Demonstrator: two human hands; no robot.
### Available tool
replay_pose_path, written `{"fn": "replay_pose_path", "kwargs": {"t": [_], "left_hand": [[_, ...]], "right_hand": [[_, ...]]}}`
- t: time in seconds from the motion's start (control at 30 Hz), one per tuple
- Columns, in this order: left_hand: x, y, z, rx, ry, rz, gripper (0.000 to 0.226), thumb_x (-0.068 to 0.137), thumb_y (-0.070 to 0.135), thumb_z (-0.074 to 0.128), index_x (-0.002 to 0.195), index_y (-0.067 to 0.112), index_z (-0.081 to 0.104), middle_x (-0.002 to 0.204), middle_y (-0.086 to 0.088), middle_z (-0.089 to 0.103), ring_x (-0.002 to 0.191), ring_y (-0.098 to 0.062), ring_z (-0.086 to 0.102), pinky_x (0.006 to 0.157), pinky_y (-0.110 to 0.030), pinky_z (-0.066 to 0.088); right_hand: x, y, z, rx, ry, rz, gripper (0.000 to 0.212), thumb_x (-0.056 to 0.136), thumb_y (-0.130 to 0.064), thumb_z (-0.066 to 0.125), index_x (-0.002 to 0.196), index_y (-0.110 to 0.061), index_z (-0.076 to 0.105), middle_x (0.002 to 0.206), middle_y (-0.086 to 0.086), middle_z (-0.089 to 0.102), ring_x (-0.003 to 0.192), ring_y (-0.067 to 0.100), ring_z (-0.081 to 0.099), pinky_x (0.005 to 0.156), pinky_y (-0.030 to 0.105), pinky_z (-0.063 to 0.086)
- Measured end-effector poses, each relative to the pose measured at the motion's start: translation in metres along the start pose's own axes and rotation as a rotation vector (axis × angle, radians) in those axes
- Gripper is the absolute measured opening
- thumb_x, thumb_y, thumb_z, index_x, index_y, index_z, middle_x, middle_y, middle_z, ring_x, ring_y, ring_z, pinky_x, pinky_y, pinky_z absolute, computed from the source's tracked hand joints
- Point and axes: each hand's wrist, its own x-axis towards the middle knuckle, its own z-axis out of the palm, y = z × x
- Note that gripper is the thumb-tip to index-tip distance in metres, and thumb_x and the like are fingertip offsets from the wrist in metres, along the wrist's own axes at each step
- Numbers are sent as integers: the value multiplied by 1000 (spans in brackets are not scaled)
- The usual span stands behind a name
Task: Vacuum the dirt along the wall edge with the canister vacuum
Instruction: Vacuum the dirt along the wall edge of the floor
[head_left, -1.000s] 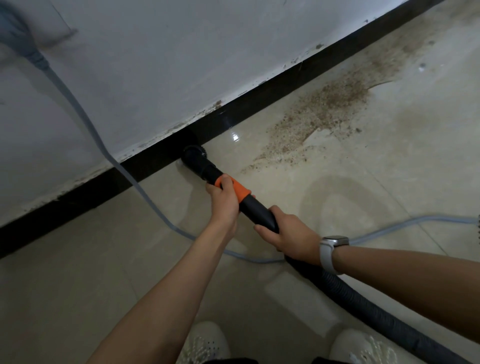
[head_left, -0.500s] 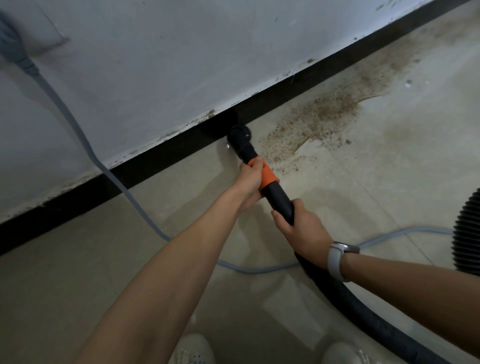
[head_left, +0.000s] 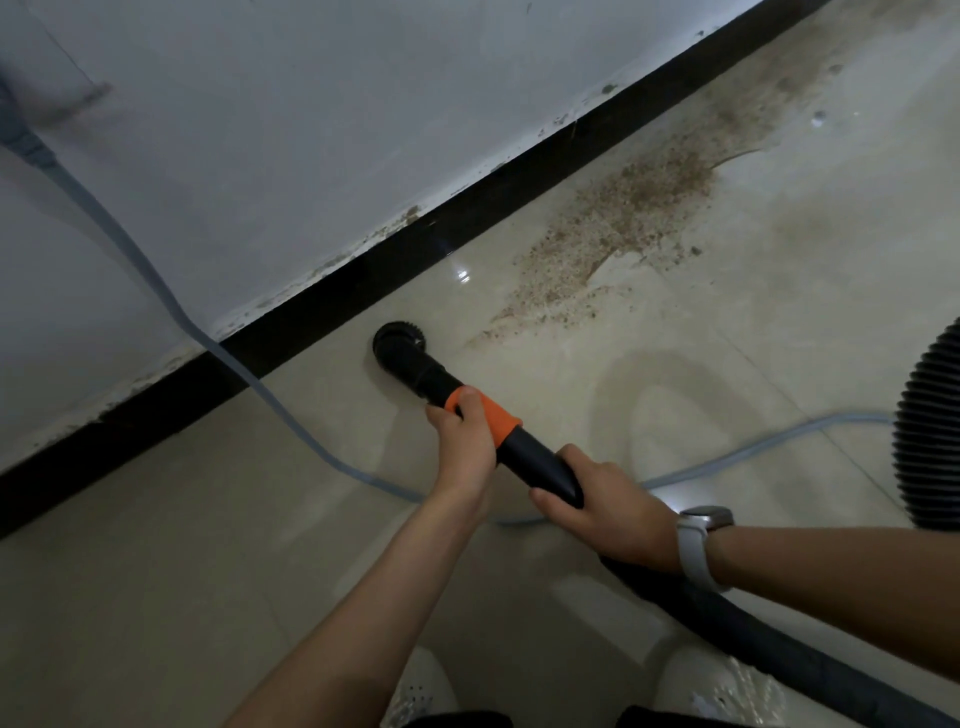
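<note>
Left hand (head_left: 464, 448) grip curled round orange collar (head_left: 493, 422); right hand (head_left: 608, 506) grip wrapped round black wand (head_left: 535, 457)

Single head-worn wide-angle cam; scene is viewed from above, angled fwd and down past both forearms, close to the floor (head_left: 675, 374), w/ the wall (head_left: 311, 130) slanting across the top.

Dim, soft-focus view; small glare on the floor tiles (head_left: 461, 274).
</note>
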Motion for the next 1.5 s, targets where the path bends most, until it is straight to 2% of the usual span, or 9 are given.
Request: {"fn": "replay_pose_path", "kwargs": {"t": [0.13, 0.23, 0.43, 0.67, 0.9, 1.0, 1.17, 1.37, 1.5], "left_hand": [[4, 3, 29, 36, -91, -38, 46, 102, 28, 35, 140, 6, 20, 91, -7, 53, 93, -33, 63, 91, -50, 51], [5, 6, 56, 99, -135, -76, 47, 102, 29, 35, 141, 8, 19, 114, -15, 52, 109, -38, 58, 93, -53, 49], [1, 16, 109, 99, -227, -171, 49, 103, 28, 33, 144, 12, 12, 133, -19, 46, 115, -36, 55, 88, -51, 51], [-4, 20, 96, 239, -97, -86, 49, 102, 30, 31, 144, 11, 14, 117, -15, 52, 108, -36, 58, 94, -52, 49], [-33, -22, 47, 184, 96, -33, 48, 101, 31, 32, 142, 10, 19, 108, -16, 56, 102, -36, 60, 93, -52, 49], [-34, -29, 44, 183, 87, -17, 48, 101, 31, 32, 142, 10, 17, 103, -14, 59, 103, -37, 61, 93, -51, 49], [-26, -28, 74, 213, 15, -10, 55, 101, 30, 31, 146, 8, 7, 127, -24, 51, 111, -38, 56, 98, -51, 46], [-30, -23, 121, 251, -136, 1, 58, 101, 30, 33, 146, 6, 5, 134, -23, 45, 118, -39, 51, 100, -50, 44], [-32, -15, 139, 260, -233, -53, 60, 102, 32, 33, 148, 10, 1, 137, -20, 43, 121, -39, 50, 101, -51, 43]], "right_hand": [[-4, 11, -16, 51, 44, 72, 30, 91, -42, 54, 94, -16, 40, 71, 4, 55, 62, 23, 55, 58, 33, 41], [-8, 25, -28, 96, 101, 123, 31, 91, -41, 55, 97, -13, 43, 75, 9, 58, 63, 26, 57, 61, 36, 47], [-14, 52, -53, 140, 202, 182, 30, 91, -41, 55, 95, -13, 44, 71, 6, 57, 61, 26, 60, 57, 34, 47], [-12, 37, -50, 206, 122, 100, 33, 92, -39, 55, 102, -10, 45, 79, 12, 60, 65, 28, 61, 63, 40, 49], [-28, 40, -22, 57, -60, 10, 28, 91, -42, 55, 93, -19, 40, 69, -5, 50, 64, 18, 53, 58, 30, 38], [-31, 43, -21, 60, -68, 6, 27, 91, -41, 54, 94, -19, 40, 68, -7, 50, 59, 14, 52, 56, 28, 38], [-31, 54, -40, 98, -23, 81, 31, 92, -41, 54, 99, -12, 44, 74, 3, 54, 62, 19, 54, 62, 34, 46], [-36, 78, -55, 164, 157, 194, 31, 92, -39, 55, 95, -9, 47, 72, 8, 57, 64, 26, 59, 60, 34, 48], [-38, 86, -58, 220, 266, 233, 27, 90, -40, 57, 83, -18, 43, 71, 7, 58, 66, 29, 62, 61, 37, 48]]}}
